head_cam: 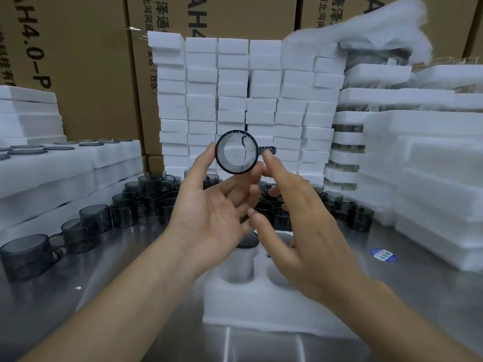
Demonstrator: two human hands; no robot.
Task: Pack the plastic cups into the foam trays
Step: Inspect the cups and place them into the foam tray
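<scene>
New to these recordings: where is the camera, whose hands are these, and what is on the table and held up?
No machine here: a person works bare-handed, filmed by one camera worn on the head, looking forward and down. The left hand pinches a dark see-through cup, raised end-on toward the camera. The right hand is open, forefinger by the cup's handle. Below, on the metal table, lies a white foam tray with round pockets; one seems already filled. Behind stand loose cups, with foam stacks and cardboard boxes beyond.
</scene>
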